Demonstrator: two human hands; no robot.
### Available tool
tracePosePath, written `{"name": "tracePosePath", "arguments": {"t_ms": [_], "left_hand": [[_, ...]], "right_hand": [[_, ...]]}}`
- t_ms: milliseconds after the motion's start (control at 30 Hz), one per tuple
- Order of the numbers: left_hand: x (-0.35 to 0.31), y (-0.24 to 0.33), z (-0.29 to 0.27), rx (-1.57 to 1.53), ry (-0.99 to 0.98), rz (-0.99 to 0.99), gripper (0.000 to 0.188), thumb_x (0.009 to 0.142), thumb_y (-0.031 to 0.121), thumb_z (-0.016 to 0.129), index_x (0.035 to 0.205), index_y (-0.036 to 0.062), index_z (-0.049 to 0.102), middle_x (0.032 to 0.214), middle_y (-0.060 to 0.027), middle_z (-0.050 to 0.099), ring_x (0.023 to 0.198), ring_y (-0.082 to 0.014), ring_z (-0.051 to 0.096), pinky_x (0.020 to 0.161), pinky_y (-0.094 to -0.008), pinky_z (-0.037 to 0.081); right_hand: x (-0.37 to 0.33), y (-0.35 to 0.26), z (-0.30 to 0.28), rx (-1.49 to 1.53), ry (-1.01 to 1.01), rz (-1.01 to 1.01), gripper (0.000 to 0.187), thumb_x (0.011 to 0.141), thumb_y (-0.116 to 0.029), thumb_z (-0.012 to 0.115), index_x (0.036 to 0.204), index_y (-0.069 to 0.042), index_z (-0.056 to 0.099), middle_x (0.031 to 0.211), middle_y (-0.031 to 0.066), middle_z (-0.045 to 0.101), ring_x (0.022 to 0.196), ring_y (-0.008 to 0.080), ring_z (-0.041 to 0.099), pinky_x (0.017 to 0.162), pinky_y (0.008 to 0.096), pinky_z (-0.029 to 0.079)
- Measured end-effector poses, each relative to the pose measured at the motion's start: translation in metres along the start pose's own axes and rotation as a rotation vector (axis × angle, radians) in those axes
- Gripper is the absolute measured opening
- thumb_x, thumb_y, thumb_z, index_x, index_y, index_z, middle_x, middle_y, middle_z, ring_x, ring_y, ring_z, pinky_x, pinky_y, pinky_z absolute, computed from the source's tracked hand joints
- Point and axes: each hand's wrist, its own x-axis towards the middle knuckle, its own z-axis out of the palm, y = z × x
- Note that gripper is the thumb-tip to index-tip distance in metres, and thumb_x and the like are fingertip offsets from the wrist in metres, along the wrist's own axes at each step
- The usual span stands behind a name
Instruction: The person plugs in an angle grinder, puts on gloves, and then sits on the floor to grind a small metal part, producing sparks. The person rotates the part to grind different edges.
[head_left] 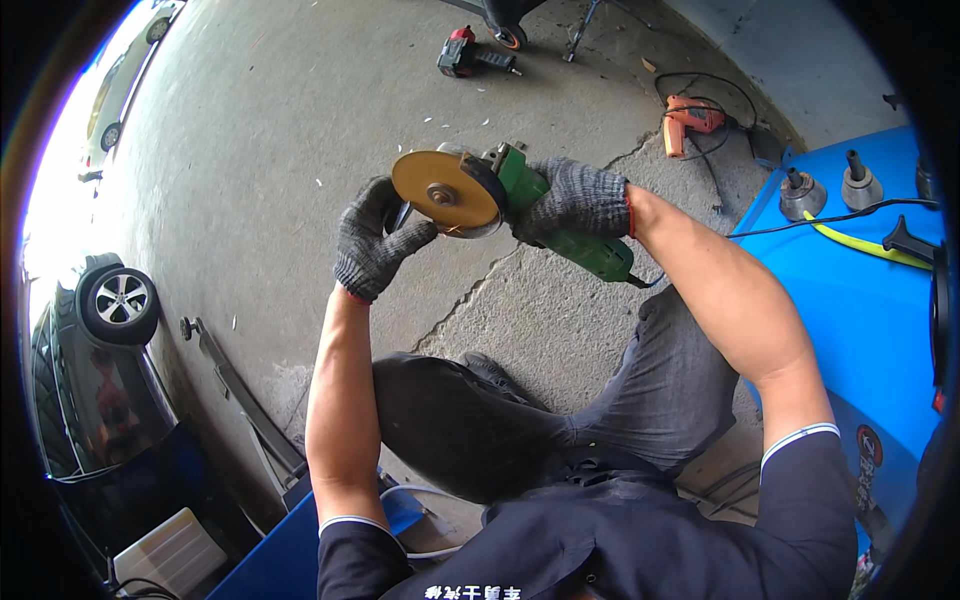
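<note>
Right hand grips the green angle grinder; left hand pinches its yellow disc.

Both arms reach up and forward, bare below short dark sleeves. Each hand wears a grey knit glove. The left hand is bent at the wrist with its fingers curled in a pinch. The right hand is closed tight in a full grip.

Dark grey knit gloves, red-trimmed cuffs; navy short sleeves, white-edged; grey trousers
</note>
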Motion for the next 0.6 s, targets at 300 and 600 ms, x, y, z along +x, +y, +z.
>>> {"name": "tracePosePath", "arguments": {"t_ms": [300, 600], "left_hand": [[-0.002, 0.006, 0.002, -0.029, -0.033, -0.076, 0.072, 0.078, 0.026, 0.094, 0.134, -0.0023, 0.06, 0.13, -0.0136, 0.068, 0.125, -0.02, 0.061, 0.112, -0.0376, 0.047], [-0.001, 0.007, 0.003, 0.037, -0.034, -0.083, 0.068, 0.08, 0.028, 0.092, 0.133, -0.0028, 0.061, 0.127, -0.014, 0.069, 0.122, -0.0201, 0.062, 0.11, -0.0374, 0.048]], "right_hand": [[0.002, 0.004, 0.0, -0.031, 0.0, -0.015, 0.044, 0.072, -0.023, 0.09, 0.108, -0.004, 0.075, 0.09, 0.008, 0.077, 0.078, 0.018, 0.072, 0.074, 0.0344, 0.059], [-0.007, -0.005, 0.0, -0.14, 0.034, 0.019, 0.044, 0.07, -0.026, 0.089, 0.106, -0.004, 0.075, 0.088, 0.009, 0.077, 0.076, 0.018, 0.072, 0.072, 0.0347, 0.058]]}}
